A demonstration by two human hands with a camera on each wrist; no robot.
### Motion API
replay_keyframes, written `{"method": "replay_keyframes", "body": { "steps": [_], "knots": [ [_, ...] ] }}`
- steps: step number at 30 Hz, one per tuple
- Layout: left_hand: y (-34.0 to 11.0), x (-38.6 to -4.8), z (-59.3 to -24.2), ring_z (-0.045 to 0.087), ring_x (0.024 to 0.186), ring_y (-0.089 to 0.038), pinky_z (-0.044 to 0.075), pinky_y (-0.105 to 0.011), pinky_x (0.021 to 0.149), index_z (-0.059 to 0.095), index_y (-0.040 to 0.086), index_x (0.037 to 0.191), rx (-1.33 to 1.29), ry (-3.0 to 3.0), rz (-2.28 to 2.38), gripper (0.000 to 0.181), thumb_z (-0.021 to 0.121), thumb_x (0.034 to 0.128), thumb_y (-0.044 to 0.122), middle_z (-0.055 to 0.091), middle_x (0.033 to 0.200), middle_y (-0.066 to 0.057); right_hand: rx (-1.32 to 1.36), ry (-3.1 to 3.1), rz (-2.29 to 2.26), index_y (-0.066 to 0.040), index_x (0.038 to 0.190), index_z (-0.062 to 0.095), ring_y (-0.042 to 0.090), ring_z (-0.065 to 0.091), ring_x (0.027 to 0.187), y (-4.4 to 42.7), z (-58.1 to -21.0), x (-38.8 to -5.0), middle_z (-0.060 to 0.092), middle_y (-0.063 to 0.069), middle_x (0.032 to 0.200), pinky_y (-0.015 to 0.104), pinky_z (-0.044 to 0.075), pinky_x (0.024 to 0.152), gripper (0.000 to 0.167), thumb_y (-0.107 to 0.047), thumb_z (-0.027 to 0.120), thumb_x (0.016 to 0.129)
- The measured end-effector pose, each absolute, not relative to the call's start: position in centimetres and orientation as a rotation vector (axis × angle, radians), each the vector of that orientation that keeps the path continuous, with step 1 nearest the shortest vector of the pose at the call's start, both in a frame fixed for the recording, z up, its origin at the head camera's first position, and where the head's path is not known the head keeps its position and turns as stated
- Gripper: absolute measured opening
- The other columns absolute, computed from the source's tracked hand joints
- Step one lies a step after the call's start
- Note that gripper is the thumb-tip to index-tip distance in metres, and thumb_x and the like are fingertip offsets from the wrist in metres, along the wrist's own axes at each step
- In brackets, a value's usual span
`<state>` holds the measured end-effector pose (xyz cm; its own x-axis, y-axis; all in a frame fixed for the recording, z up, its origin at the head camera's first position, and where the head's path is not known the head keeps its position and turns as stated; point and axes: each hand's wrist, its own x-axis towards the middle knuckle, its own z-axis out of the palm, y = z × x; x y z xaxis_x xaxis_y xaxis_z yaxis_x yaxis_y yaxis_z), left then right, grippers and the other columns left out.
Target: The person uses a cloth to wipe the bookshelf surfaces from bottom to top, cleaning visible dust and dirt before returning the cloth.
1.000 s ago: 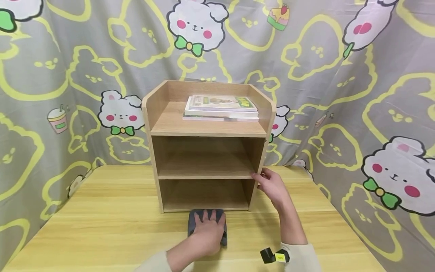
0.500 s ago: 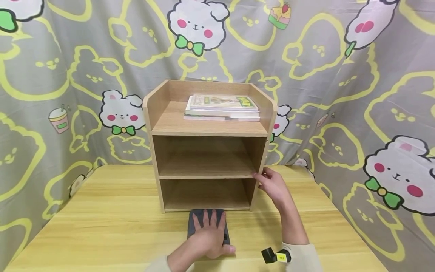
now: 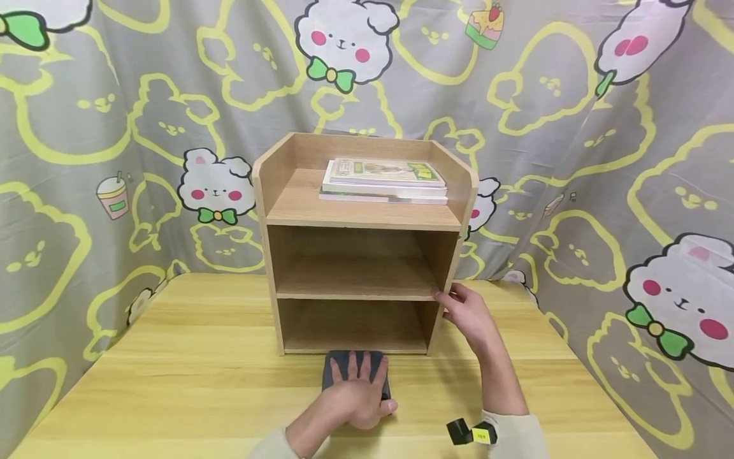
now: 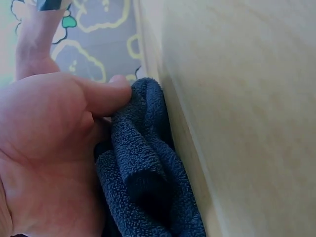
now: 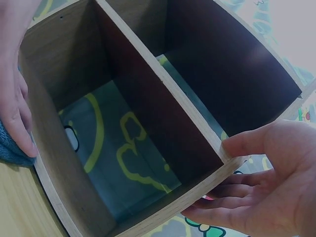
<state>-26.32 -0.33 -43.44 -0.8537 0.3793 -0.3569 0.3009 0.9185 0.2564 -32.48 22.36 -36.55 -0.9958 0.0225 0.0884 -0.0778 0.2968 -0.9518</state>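
A small wooden shelf unit [image 3: 364, 226] stands on the table. On the table against its lower front edge lies a folded dark blue-grey towel [image 3: 376, 361]. My left hand [image 3: 358, 398] presses flat on the towel, fingers spread and pointing at the shelf, thumb out to the right. The left wrist view shows the towel's thick terry folds [image 4: 140, 153] beside the palm and along the wood. My right hand [image 3: 469, 319] grips the unit's right side panel. Its thumb [image 5: 247, 143] sits on the front edge by the middle board, with the fingers round the outside.
A short stack of books [image 3: 387, 180] lies on the shelf unit's top, between raised side and back panels. Under everything is a light wooden table [image 3: 189, 382]. A grey cartoon-patterned curtain [image 3: 241, 76] hangs behind and on both sides.
My left thumb has come out to the right from its place close to the towel. The head view has turned slightly left. My right hand keeps its hold on the shelf unit.
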Motion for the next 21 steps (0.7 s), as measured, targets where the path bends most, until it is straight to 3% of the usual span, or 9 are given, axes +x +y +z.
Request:
{"method": "replay_keyframes", "body": {
  "steps": [4, 7, 9, 11, 14, 17, 21],
  "knots": [
    [-1.1, -26.8, -42.6, 0.015, 0.154, -0.046, 0.011, -0.073, 0.117, 0.025, 0.024, 0.162, 0.567, 2.669, 0.306, 0.08, 0.052, 0.0963, 0.061, 0.023, 0.166, -0.02, 0.059, -2.467, 1.813, 0.003, 0.143, 0.05, 0.028, 0.053, 0.131, 22.5, -36.5, -32.4, 0.059, 0.023, 0.14, 0.044, 0.049, 0.104, 0.052, -0.026, 0.058, 0.102],
    [-2.7, -27.5, -41.0, 0.033, 0.149, -0.043, 0.024, -0.064, 0.119, 0.037, 0.018, 0.158, 0.665, 2.69, 0.439, 0.074, 0.053, 0.0976, 0.058, 0.038, 0.16, -0.019, 0.06, -2.46, 1.828, 0.003, 0.144, 0.05, 0.027, 0.053, 0.132, 22.5, -36.6, -32.5, 0.059, 0.023, 0.14, 0.044, 0.049, 0.105, 0.052, -0.026, 0.059, 0.102],
    [-4.1, -28.1, -39.6, 0.053, 0.135, -0.037, 0.034, -0.057, 0.117, 0.045, 0.012, 0.153, 0.709, 2.723, 0.614, 0.067, 0.054, 0.1001, 0.053, 0.049, 0.153, -0.017, 0.059, -2.455, 1.837, 0.003, 0.144, 0.05, 0.028, 0.053, 0.132, 22.4, -36.6, -32.5, 0.059, 0.023, 0.14, 0.045, 0.049, 0.105, 0.051, -0.025, 0.059, 0.102],
    [-5.8, -28.6, -38.1, 0.065, 0.121, -0.03, 0.042, -0.051, 0.112, 0.053, 0.006, 0.146, 0.725, 2.791, 0.811, 0.058, 0.055, 0.1025, 0.044, 0.06, 0.142, -0.015, 0.058, -2.457, 1.841, 0.004, 0.143, 0.05, 0.028, 0.053, 0.131, 22.4, -36.6, -32.6, 0.059, 0.023, 0.139, 0.045, 0.049, 0.105, 0.051, -0.025, 0.059, 0.102],
    [-8.4, -29.2, -35.7, 0.071, 0.101, -0.025, 0.052, -0.049, 0.1, 0.065, 0.003, 0.131, 0.666, 2.929, 1.101, 0.041, 0.057, 0.1038, 0.032, 0.073, 0.121, -0.014, 0.057, -2.464, 1.835, 0.004, 0.143, 0.05, 0.028, 0.053, 0.132, 22.5, -36.5, -32.6, 0.059, 0.024, 0.14, 0.045, 0.049, 0.105, 0.051, -0.025, 0.059, 0.102],
    [-10.8, -29.6, -33.9, 0.071, 0.094, -0.024, 0.057, -0.044, 0.086, 0.072, 0.004, 0.113, 0.529, 3.054, 1.316, 0.028, 0.057, 0.1042, 0.026, 0.076, 0.101, -0.009, 0.061, -2.467, 1.828, 0.005, 0.143, 0.049, 0.028, 0.053, 0.131, 22.6, -36.5, -32.7, 0.058, 0.024, 0.14, 0.044, 0.049, 0.105, 0.052, -0.025, 0.058, 0.102],
    [-13.6, -29.9, -33.1, 0.07, 0.082, -0.021, 0.056, -0.037, 0.075, 0.072, 0.006, 0.1, 0.344, 3.148, 1.509, 0.027, 0.055, 0.105, 0.026, 0.074, 0.088, -0.007, 0.06, -2.472, 1.82, 0.005, 0.144, 0.048, 0.027, 0.053, 0.131, 22.6, -36.5, -32.6, 0.058, 0.024, 0.14, 0.043, 0.05, 0.103, 0.053, -0.025, 0.058, 0.102]
  ]
}}
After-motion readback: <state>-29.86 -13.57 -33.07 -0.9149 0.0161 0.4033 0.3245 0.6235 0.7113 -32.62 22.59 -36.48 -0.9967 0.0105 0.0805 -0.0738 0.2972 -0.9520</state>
